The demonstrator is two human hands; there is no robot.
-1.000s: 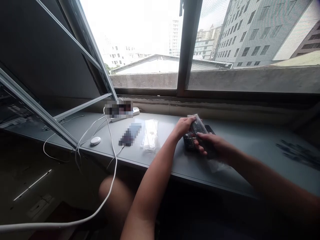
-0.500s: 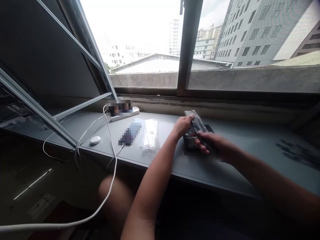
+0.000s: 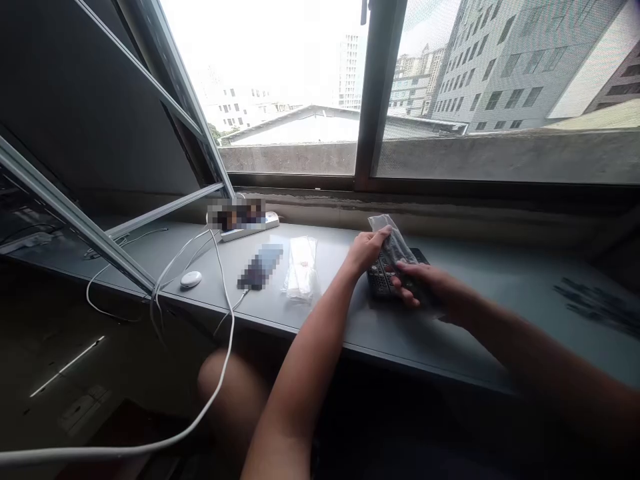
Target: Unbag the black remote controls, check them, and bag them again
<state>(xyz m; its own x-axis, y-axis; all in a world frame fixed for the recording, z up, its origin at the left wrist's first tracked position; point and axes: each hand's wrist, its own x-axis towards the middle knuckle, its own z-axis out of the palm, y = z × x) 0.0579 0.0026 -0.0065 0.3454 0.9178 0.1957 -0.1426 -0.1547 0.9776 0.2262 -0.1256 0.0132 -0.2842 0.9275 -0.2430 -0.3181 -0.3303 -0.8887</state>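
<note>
Lying near hands [image 3: 367, 252]: bags [image 3: 301, 270], remotes [image 3: 380, 283] (half-hidden)

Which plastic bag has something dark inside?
The clear bag held by the left hand and right hand: a dark, remote-like thing shows through, while the bags lying on the desk look pale.

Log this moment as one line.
left hand: holding filled plastic sleeve near far end; right hand: gripping same sleeve; beneath: dark remotes on table; left of hands: clear plastic packets

The left hand [image 3: 367, 249] and right hand [image 3: 431, 281] grip 1 clear bag [image 3: 394, 241] above dark remotes [image 3: 379, 283] on the grey desk [image 3: 500, 293].
</note>
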